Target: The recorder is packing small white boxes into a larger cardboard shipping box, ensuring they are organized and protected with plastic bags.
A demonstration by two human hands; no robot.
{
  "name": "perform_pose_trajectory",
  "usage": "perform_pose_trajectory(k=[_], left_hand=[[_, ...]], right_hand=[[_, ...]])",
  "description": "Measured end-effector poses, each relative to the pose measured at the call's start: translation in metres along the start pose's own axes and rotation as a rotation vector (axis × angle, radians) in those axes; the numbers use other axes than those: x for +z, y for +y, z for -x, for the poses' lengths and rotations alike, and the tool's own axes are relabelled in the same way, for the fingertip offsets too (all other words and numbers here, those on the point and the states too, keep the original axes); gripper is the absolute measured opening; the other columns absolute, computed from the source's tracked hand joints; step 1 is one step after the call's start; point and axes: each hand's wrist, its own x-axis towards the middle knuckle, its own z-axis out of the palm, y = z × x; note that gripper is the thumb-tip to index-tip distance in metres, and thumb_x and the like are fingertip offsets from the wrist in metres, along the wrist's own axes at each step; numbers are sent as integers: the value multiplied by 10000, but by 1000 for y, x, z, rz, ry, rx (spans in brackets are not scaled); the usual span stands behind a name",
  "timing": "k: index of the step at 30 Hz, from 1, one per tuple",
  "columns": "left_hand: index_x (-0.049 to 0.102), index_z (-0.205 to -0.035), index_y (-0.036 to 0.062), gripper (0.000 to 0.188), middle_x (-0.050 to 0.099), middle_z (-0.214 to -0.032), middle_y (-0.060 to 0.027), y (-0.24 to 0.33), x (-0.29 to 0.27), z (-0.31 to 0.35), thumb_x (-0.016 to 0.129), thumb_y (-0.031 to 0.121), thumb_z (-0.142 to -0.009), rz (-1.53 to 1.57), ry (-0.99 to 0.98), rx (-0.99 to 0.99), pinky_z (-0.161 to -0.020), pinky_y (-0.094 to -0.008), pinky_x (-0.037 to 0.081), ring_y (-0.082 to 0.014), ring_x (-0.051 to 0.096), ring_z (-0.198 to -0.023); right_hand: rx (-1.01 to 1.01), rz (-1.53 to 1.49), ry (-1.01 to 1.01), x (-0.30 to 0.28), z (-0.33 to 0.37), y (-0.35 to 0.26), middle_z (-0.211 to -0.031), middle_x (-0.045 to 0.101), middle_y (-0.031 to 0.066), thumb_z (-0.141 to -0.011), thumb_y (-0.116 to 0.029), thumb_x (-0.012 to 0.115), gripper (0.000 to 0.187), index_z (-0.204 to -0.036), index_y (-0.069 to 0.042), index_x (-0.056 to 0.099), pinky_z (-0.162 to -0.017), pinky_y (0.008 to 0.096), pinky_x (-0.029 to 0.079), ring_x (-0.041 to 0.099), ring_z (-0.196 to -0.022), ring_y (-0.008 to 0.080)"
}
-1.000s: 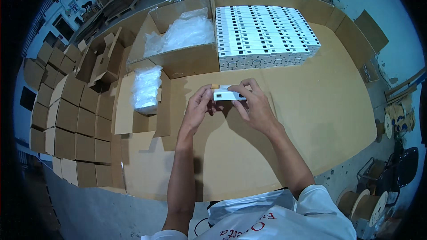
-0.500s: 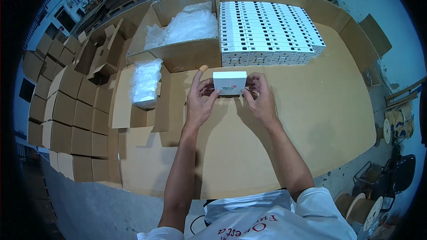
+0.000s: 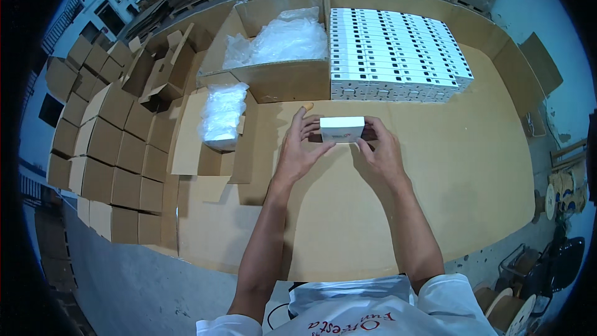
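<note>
Cardboard-covered worktable (image 3: 435, 211) is lying flat and matte | left hand (image 3: 298, 149) and right hand (image 3: 380, 152) are pinching a small white box (image 3: 342, 129) by its ends, above the table | risk: smooth box could be slipping from fingertip hold, denting | crinkly plastic bags (image 3: 222, 115) are sitting left, white box stack (image 3: 392, 56) behind

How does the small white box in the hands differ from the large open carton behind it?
The small white box is white, closed and held off the table; the large open carton is brown, far bigger, open-topped, rests on the table and holds clear plastic bags. Both are rectangular.
</note>
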Motion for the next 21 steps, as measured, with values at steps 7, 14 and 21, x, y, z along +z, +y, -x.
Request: perform_pose_trajectory(k=[7, 14, 21], left_hand=[[451, -1383, -19, 486, 647, -1039, -89, 43, -23, -20, 620, 175, -971, 116, 320, 68, -874, -306, 484, -152, 602, -951], [681, -1106, 21, 204, 660, -991, -74, 108, -43, -132, 627, 158, -964, -302, 374, 145, -815, -291, 500, -149, 629, -853], [714, -1072, 49, 228, 660, -1175, -203, 39, -79, -301, 605, 120, -885, -1041, -48, 260, -943, -442, 497, -367, 636, -1066]], right_hand=[[49, -8, -14, -10, -7, -5, -1134, 673, 187, -787, 1, 725, 485, -1234, 8, 537, -918, 385, 541, 690, -1025, 290], [12, -32, -8, -26, -15, -6, -1143, 631, 175, -777, -18, 740, 516, -1246, 7, 527, -908, 388, 536, 659, -1038, 293], [83, -31, -53, -48, -28, 0, -1223, 573, 189, -782, -70, 753, 585, -1299, -12, 484, -860, 407, 550, 617, -1093, 319]])
